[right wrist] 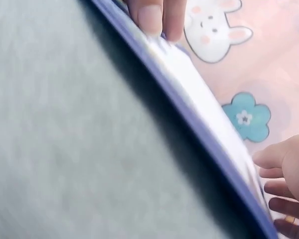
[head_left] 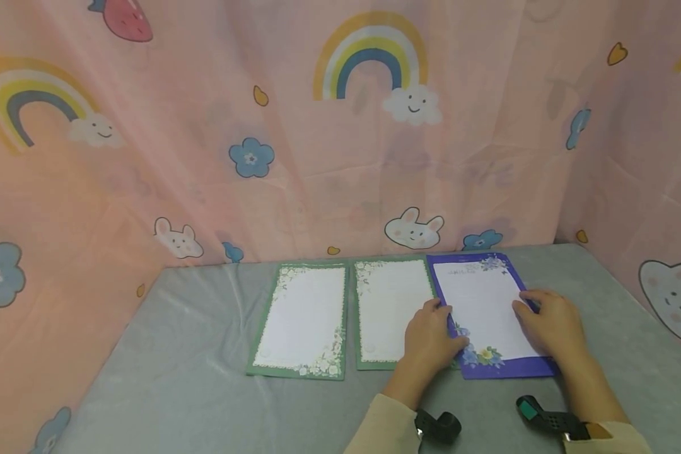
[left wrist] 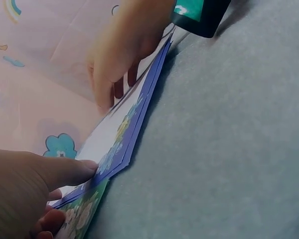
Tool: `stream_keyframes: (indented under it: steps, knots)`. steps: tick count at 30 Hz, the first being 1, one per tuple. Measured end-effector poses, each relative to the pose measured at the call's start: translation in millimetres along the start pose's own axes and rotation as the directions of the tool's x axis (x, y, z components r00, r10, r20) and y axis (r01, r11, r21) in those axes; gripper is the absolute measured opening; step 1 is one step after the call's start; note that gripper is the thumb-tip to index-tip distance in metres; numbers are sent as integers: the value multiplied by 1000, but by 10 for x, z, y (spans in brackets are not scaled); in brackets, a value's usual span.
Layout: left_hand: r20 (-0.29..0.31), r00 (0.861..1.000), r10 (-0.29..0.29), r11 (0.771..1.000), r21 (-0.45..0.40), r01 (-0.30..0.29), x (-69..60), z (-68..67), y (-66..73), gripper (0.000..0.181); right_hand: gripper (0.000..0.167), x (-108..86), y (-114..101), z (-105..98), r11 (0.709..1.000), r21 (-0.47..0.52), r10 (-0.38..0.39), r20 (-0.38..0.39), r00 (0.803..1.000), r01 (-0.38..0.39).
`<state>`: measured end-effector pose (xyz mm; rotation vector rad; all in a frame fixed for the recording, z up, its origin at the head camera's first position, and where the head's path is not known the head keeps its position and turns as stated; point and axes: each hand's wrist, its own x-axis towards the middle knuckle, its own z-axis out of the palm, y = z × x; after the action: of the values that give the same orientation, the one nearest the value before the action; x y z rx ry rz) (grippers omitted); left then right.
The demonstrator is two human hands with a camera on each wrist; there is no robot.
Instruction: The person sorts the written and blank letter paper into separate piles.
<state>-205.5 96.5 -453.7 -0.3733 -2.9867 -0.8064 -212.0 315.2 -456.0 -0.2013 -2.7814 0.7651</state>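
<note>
Sheets of letter paper with a purple border and blue and yellow flowers (head_left: 482, 309) lie at the right of the row. In the left wrist view their near edge shows more than one purple layer. My left hand (head_left: 431, 337) holds the left edge, with its thumb (left wrist: 82, 171) on top and the other fingers curled beside and below. At the right edge my right hand (head_left: 556, 325) grips the sheets between thumb and fingers. A green-bordered sheet with white flowers (head_left: 391, 309) lies beside them, partly covered by the purple ones and my left hand.
Another green-bordered sheet (head_left: 303, 318) lies further left, a narrow gap away from the middle one. Grey cloth (head_left: 176, 378) covers the table. A pink printed curtain (head_left: 318, 176) hangs round the back and sides. Black devices (head_left: 550, 416) are strapped to both wrists.
</note>
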Motion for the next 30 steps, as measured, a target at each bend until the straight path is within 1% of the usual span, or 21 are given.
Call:
stream_keyframes:
  steps: [2, 4, 8, 10, 12, 15, 18, 21, 23, 27, 30]
  knots:
    - [-3, 1000, -3, 1000, -12, 3, 4, -1, 6, 56, 47, -9, -47, -31, 1000, 18, -2, 14, 1000, 2]
    - [-17, 1000, -2, 999, -44, 1, 11, -15, 9, 51, 50, -12, -118, -66, 999, 39, -3, 32, 999, 2]
    - [-70, 997, 27, 988, -148, -37, 30, -74, -6, 38, 54, -18, -325, -121, 996, 87, -13, 76, 997, 6]
    - [-90, 995, 45, 979, -196, -62, 38, -124, -25, 32, 54, -27, -444, -130, 993, 116, -40, 81, 996, 30]
    - [-100, 994, 53, 969, -234, -75, 44, -176, -60, 28, 52, -48, -565, -101, 985, 159, -84, 76, 994, 71]
    - [-107, 993, 50, 958, -277, -79, 49, -252, -148, 26, 49, -91, -747, 0, 965, 237, -138, 82, 987, 115]
    - [-114, 993, 34, 956, -287, -66, 41, -320, -258, 26, 47, -141, -910, 105, 946, 306, -153, 123, 980, 110]
    - [-117, 993, 26, 959, -279, -58, 14, -384, -365, 26, 47, -169, -997, 171, 936, 340, -158, 162, 974, 95]
    - [-123, 992, 29, 963, -263, -61, -3, -428, -438, 26, 46, -178, -1023, 194, 931, 353, -161, 175, 971, 90]
    - [-145, 989, 15, 973, -224, -48, -29, -536, -592, 25, 48, -206, -1044, 222, 923, 383, -139, 224, 965, 44]
    - [-162, 987, -21, 977, -213, -14, -41, -618, -710, 27, 52, -227, -1039, 228, 892, 451, -125, 270, 955, -10]
